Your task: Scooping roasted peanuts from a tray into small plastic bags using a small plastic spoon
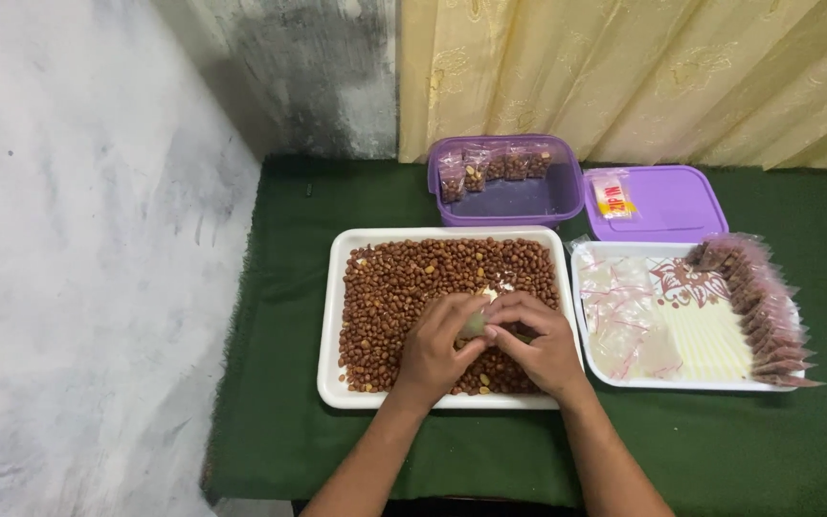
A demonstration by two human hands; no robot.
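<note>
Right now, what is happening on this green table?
A person's left hand and right hand meet over a white tray full of brown peanuts, pinching a small clear bag between the fingers. To the right, another tray holds empty bags and a row of filled packets. Behind stands a purple box with a few packets, its lid beside it.

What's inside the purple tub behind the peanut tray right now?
Inside the translucent purple plastic tub, a row of small clear bags filled with peanuts leans along the back wall. The rest of its floor looks bare; the near wall hides the front strip.
</note>
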